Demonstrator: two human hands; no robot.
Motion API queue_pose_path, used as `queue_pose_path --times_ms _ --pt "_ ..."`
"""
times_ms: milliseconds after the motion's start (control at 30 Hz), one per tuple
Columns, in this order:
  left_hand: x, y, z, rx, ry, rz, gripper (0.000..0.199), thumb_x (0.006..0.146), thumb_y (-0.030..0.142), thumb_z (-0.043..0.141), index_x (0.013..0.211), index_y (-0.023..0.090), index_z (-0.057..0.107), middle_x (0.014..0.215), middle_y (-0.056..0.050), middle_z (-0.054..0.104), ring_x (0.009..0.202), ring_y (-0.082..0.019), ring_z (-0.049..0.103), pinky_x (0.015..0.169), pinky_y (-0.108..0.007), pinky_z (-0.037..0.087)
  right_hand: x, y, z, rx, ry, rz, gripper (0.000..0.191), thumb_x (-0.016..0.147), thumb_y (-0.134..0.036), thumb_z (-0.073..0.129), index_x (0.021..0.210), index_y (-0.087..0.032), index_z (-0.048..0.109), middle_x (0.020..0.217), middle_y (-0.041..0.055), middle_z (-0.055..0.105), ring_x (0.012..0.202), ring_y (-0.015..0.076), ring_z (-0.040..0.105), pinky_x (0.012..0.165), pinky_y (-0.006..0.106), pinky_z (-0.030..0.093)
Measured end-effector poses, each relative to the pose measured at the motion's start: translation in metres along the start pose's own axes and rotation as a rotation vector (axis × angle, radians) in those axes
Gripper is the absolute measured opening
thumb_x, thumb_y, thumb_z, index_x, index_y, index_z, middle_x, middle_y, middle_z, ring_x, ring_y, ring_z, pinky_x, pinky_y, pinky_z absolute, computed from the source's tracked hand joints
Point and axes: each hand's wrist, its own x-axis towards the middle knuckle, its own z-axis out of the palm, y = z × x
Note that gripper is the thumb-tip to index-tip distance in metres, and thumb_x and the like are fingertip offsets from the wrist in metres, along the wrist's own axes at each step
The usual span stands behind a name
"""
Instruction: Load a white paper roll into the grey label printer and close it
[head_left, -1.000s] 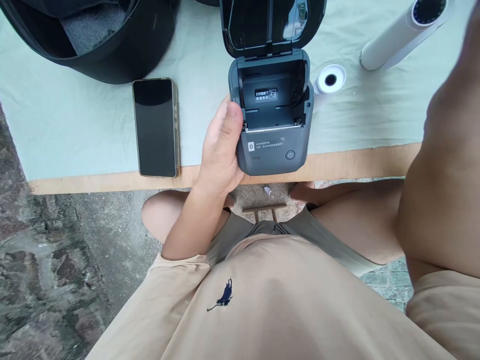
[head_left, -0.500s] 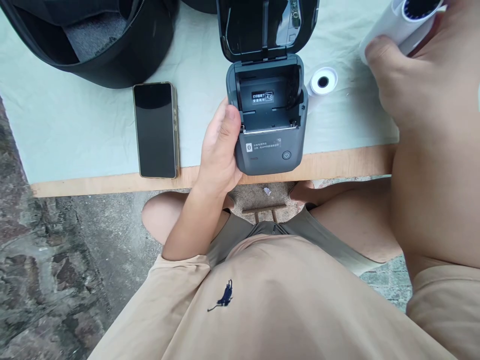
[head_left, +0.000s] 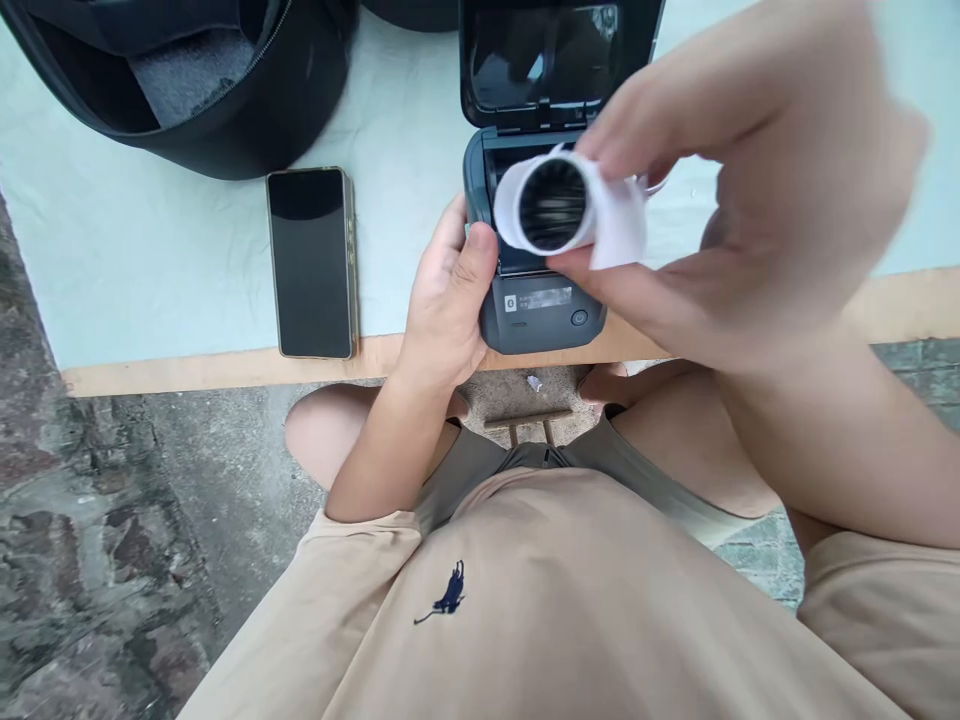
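My left hand (head_left: 454, 290) is closed around the left side of a dark grey label printer (head_left: 536, 325), thumb on its edge. The printer's glossy black lid (head_left: 540, 65) stands open at the far side. Over the printer's paper bay, my right hand (head_left: 720, 200) pinches a white paper roll (head_left: 510, 210) with a dark core facing me. A loose flap of its paper hangs to the right. The roll hides most of the bay, so I cannot tell whether it touches the inside. My right hand is blurred by motion.
A phone (head_left: 311, 262) with a dark screen lies left of the printer. Behind it stands an open black zippered case (head_left: 225, 130) with grey lining. Part of another black object (head_left: 416, 12) shows at the top. The pale green cloth (head_left: 165, 270) ends near the wooden table edge (head_left: 187, 372).
My right hand has brought the paper roll from the upper right to over the printer's bay. The printer has shifted and tilted slightly in my left hand. Another small roll is now mostly hidden.
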Motion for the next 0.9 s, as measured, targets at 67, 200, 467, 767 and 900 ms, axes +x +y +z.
queue_pose_path --times_ms 67,200,467,767,900 --pt "0.0 0.001 0.0 -0.002 -0.024 0.003 0.029 0.087 0.05 0.048 0.101 0.028 0.06 0.094 -0.001 0.064 0.104 -0.019 0.063 0.092 -0.03 0.05 0.001 -0.003 0.006 -0.212 0.092 -0.225 0.013 0.084 -0.035 0.052 0.095 -0.027 0.051 0.106 0.0011 0.055 0.104 0.0188 0.053 0.095 0.038 0.044" --pt "0.0 0.002 -0.002 -0.011 -0.1 -0.035 0.035 0.083 0.054 0.052 0.109 0.03 0.056 0.104 -0.003 0.06 0.11 -0.021 0.06 0.09 -0.03 0.052 0.003 -0.004 0.005 -0.52 0.178 -0.384 0.011 0.085 -0.025 0.046 0.096 -0.025 0.05 0.099 0.0017 0.061 0.094 0.0186 0.058 0.077 0.034 0.047" --pt "0.003 -0.006 -0.008 -0.083 -0.182 0.019 0.048 0.072 0.057 0.065 0.111 0.03 0.057 0.113 -0.004 0.061 0.107 -0.028 0.061 0.083 -0.038 0.058 0.007 -0.012 0.006 -0.74 0.036 -0.175 0.02 0.089 -0.032 0.037 0.099 -0.026 0.053 0.102 0.0022 0.06 0.096 0.0216 0.059 0.077 0.037 0.047" --pt "0.0 0.002 -0.002 -0.09 -0.106 -0.028 0.036 0.08 0.055 0.057 0.108 0.031 0.057 0.096 -0.001 0.063 0.115 -0.026 0.057 0.094 -0.038 0.052 0.006 0.0 0.006 -0.633 0.103 -0.371 0.013 0.086 -0.026 0.045 0.087 -0.023 0.058 0.105 -0.0024 0.063 0.098 0.0192 0.059 0.083 0.039 0.048" --pt "0.0 0.006 0.0 -0.052 -0.09 -0.047 0.028 0.086 0.05 0.048 0.101 0.029 0.057 0.09 -0.001 0.063 0.108 -0.022 0.062 0.094 -0.034 0.052 0.004 0.004 0.01 -0.609 0.071 -0.506 0.017 0.087 -0.033 0.043 0.086 -0.025 0.059 0.096 -0.0025 0.064 0.086 0.0156 0.058 0.074 0.035 0.046"
